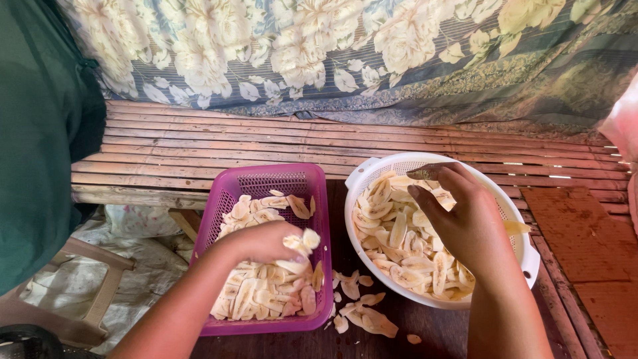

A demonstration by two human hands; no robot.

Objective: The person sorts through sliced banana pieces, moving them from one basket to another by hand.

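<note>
The left hand [266, 240] grips pale banana slices [300, 243] above the square purple plastic basket [229, 193]. The right hand [465, 223], fingers loosely curled, reaches into the round white plastic colander [372, 169] of slices.

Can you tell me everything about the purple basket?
The purple basket is a rectangular plastic one with slotted, mesh-like walls and a smooth rim. It sits flat on a dark wooden table, next to a round white colander, and looks about half full of pale, thin banana slices. The left hand hovers inside it, holding a few slices. More slices lie spilled on the table by its right side. Behind it runs a bamboo bench.
</note>
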